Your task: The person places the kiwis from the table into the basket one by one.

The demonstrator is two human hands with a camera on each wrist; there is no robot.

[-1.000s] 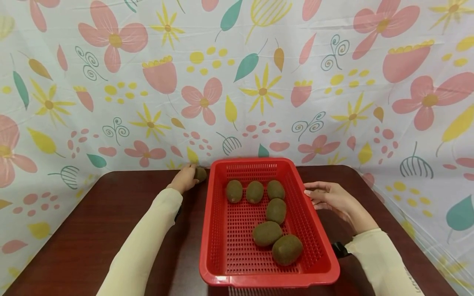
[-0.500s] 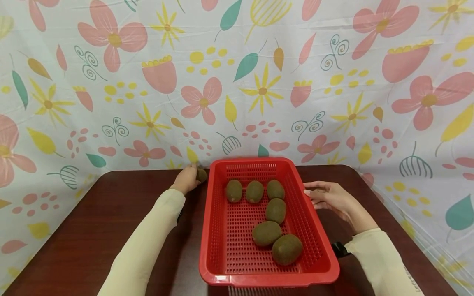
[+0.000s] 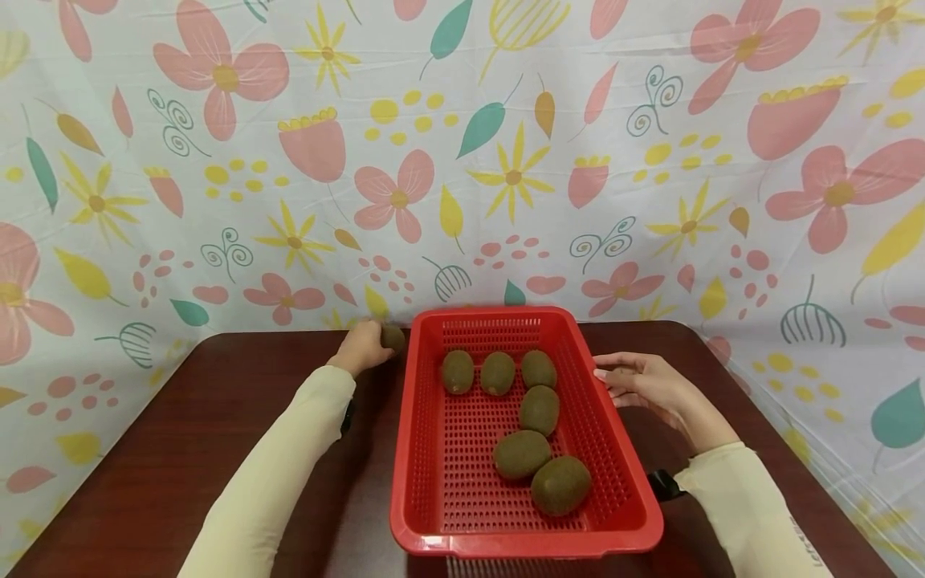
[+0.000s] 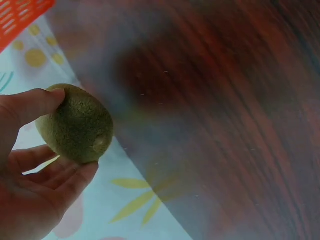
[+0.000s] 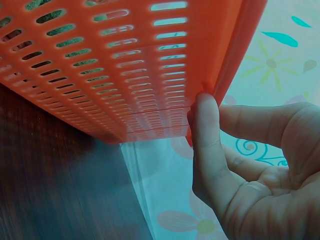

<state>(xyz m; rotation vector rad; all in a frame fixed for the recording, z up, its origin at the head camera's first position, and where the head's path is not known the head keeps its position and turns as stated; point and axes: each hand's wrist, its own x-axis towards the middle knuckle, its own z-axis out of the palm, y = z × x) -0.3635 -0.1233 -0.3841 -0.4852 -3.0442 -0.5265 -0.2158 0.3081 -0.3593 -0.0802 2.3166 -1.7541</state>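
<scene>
In the head view, my left hand [image 3: 361, 347] is at the table's far edge, just left of the red plastic basket [image 3: 429, 543]. It grips a brown fuzzy kiwi [image 4: 77, 125], thumb on top and fingers beneath, as the left wrist view shows. Several kiwis lie in the basket: some in a row at the back, one below them, and two touching near the front right, including the frontmost kiwi [image 3: 560, 486]. My right hand [image 3: 654, 393] is at the basket's right side, its bent thumb and fingers holding the rim's outer edge [image 5: 232, 55].
The dark wooden table [image 3: 166, 466] extends left of the basket and a little to its right. Behind it hangs a white cloth [image 3: 462, 265] with a flower and leaf print. The basket's walls and floor are perforated.
My left hand shifts only slightly at the far edge, still with the kiwi. The right hand, the basket and the kiwis in it stay in place.
</scene>
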